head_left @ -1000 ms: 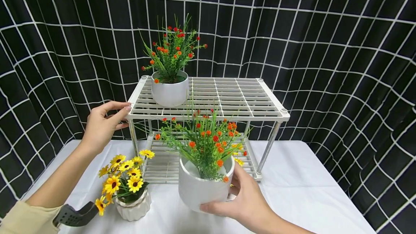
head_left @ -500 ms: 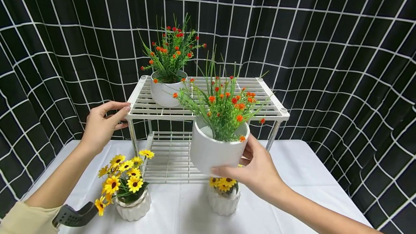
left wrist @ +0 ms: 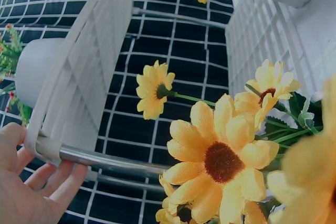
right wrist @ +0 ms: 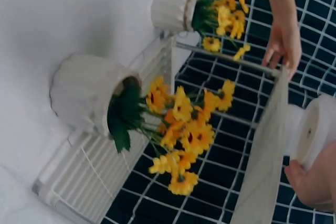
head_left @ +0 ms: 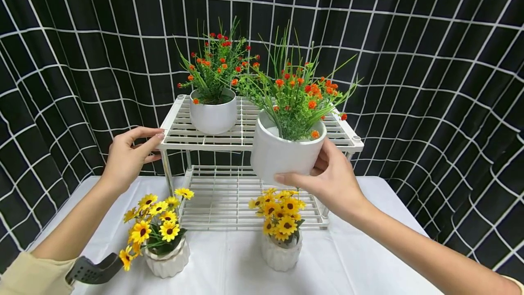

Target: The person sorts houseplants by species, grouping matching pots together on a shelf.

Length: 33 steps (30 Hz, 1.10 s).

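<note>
"How is the right hand point(head_left: 337, 183) engaged?"

"The larger white pot point(head_left: 286, 156), filled with red and orange flowers, is gripped in it. The thumb is laid across the lower front wall, and the fingers are curled around the right side."

"Where is that pot positioned?"

"It is held clear of the table point(head_left: 348, 263), and the front edge of the upper tier point(head_left: 172, 119) is overlapped by it in the head view. Whether any part is located over the slats cannot be told."

"And the left hand point(head_left: 128, 158)?"

"The left front corner of the white rack point(head_left: 213, 147) is pinched between thumb and fingers, near the top of the metal post point(left wrist: 110, 158)."

"What else is placed nearby?"

"A second white pot point(head_left: 213, 115), similarly planted, is seated at the left of the upper tier. Two fluted pots with yellow flowers are stood on the table: one point(head_left: 168, 261) before the rack's left end, the other point(head_left: 281, 255) before the lower tier point(head_left: 213, 208), towards its right."
</note>
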Each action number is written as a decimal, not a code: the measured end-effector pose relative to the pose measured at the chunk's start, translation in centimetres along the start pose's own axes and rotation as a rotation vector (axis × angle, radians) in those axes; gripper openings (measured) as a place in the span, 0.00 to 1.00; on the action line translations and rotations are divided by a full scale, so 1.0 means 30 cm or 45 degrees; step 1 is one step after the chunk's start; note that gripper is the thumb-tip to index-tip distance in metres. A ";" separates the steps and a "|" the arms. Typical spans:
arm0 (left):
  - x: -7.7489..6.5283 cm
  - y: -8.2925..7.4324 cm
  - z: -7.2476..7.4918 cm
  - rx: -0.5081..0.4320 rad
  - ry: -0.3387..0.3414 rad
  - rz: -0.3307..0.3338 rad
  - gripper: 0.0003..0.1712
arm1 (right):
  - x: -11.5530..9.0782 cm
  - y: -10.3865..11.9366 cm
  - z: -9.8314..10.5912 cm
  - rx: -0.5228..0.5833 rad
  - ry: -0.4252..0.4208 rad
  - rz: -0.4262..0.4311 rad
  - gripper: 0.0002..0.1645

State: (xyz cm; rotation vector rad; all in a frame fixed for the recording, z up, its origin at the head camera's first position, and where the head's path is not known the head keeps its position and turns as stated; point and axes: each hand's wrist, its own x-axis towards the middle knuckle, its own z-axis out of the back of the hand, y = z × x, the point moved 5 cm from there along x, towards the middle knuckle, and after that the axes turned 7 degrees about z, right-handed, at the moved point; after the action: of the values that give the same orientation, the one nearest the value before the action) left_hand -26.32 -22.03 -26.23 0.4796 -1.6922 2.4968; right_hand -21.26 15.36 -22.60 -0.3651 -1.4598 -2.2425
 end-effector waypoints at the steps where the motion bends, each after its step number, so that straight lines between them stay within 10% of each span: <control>1: 0.000 -0.001 0.001 -0.002 0.002 -0.001 0.24 | 0.008 0.003 0.006 -0.014 -0.001 -0.001 0.47; 33: 0.003 0.003 0.000 0.014 0.004 -0.002 0.25 | 0.263 -0.088 0.129 -0.337 -0.156 -0.091 0.53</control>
State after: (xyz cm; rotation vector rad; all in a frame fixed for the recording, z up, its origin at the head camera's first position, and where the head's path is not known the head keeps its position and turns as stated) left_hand -26.43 -22.08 -26.27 0.4776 -1.6772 2.5059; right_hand -29.48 18.10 -19.62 -0.5498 -1.2518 -2.5182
